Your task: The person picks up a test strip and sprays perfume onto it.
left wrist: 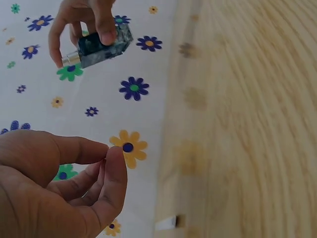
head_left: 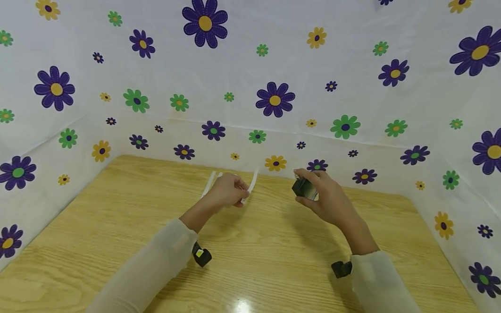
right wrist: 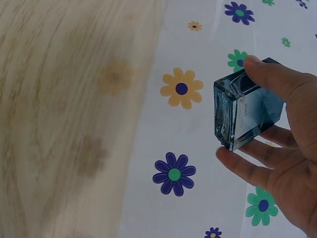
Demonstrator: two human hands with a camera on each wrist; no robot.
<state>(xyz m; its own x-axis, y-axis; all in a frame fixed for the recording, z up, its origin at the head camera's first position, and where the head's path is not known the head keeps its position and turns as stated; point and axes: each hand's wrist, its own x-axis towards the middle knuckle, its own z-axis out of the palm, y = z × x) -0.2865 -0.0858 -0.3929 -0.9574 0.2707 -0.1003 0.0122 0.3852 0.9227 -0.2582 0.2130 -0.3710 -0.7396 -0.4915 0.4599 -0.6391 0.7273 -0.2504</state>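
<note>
My left hand (head_left: pixel 227 192) pinches a thin white paper strip (head_left: pixel 254 179) between thumb and forefinger; the strip slants up and away to the right. In the left wrist view the strip itself is hard to make out between the fingertips. Off to the right, my right hand (head_left: pixel 332 199) holds a small blue-tinted glass perfume bottle (right wrist: pixel 245 109) above the table, thumb on one side and fingers on the other. Its silver spray nozzle (left wrist: pixel 71 59) shows uncapped in the left wrist view, under a fingertip. Other white paper strips (head_left: pixel 209 183) lie beside the left hand.
The wooden table (head_left: pixel 255 251) ends at a white cloth wall (head_left: pixel 237 67) printed with purple, green and yellow flowers. This cloth stands close behind both hands and runs along the left and right sides. A black wrist camera (head_left: pixel 202 256) hangs below the left sleeve.
</note>
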